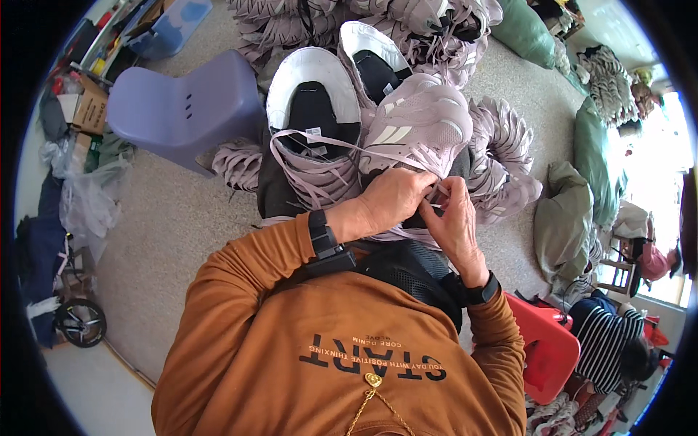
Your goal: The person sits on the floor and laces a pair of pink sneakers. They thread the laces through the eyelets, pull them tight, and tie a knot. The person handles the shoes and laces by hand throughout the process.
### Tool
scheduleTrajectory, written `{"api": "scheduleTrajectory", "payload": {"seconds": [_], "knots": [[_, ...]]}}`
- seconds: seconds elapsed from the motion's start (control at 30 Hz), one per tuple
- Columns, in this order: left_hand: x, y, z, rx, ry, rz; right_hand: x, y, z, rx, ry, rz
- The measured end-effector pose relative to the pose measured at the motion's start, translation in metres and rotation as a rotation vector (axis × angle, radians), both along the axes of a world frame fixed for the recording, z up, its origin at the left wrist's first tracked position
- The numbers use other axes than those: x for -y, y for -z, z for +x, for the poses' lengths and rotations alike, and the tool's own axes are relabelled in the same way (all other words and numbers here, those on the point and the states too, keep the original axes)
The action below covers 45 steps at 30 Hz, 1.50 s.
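Note:
In front of me, over my lap, lies a pale pink shoe upper [429,120] with light stripes on its side. My left hand [392,200] is closed at its lacing, fingertips pinching a pale pink shoelace [378,151]. Close beside it, my right hand [454,221] is also closed, thumb and fingers pinching the lace. The fingertips of both hands nearly meet and partly hide the eyelets. To the left sits another upper [327,178], its white-lined, black-bottomed opening showing, with a loose lace across it. A third upper [371,62] lies just behind.
Bundles of stacked uppers [283,33] lie beyond and at the right [502,145]. A purple plastic chair [185,102] stands left, a red stool [538,349] at lower right. Green sacks [567,218] line the right side. Another person in a striped top [607,345] sits at far right.

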<state>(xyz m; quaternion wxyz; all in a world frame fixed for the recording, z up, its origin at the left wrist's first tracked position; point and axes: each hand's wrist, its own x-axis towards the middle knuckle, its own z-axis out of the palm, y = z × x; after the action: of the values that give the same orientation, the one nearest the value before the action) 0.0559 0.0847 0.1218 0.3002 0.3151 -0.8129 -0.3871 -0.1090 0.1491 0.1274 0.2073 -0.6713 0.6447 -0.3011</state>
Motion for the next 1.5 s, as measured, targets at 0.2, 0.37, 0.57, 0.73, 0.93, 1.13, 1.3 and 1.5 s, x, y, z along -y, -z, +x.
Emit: {"api": "scheduleTrajectory", "payload": {"seconds": [0.2, 0.37, 0.57, 0.73, 0.93, 1.13, 1.3, 1.5], "knots": [[-0.003, 0.011, -0.007, 0.079, -0.076, -0.059, 0.006, 0.004, -0.001, 0.045, 0.009, -0.014], [-0.003, 0.012, -0.007, 0.116, -0.11, -0.092, 0.006, 0.006, 0.001, 0.067, 0.005, -0.018], [0.024, -0.049, 0.081, -0.246, 0.405, 0.767, 0.012, -0.009, -0.004, 0.071, 0.008, -0.001], [0.036, -0.073, 0.185, -1.007, 0.414, 0.851, 0.02, -0.007, -0.006, 0.088, -0.038, -0.048], [0.009, -0.05, 0.136, 0.066, -0.35, 0.193, 0.029, -0.004, -0.036, 0.464, -0.069, 0.105], [-0.003, -0.044, 0.07, 0.081, -0.186, -0.58, 0.042, -0.009, -0.025, 0.155, -0.201, -0.247], [0.011, -0.036, 0.048, 0.196, -0.072, -0.703, 0.041, -0.01, -0.038, 0.426, -0.293, -0.052], [0.022, -0.031, 0.048, 0.344, -0.009, -0.829, 0.033, -0.029, -0.039, 0.644, -0.25, 0.382]]}}
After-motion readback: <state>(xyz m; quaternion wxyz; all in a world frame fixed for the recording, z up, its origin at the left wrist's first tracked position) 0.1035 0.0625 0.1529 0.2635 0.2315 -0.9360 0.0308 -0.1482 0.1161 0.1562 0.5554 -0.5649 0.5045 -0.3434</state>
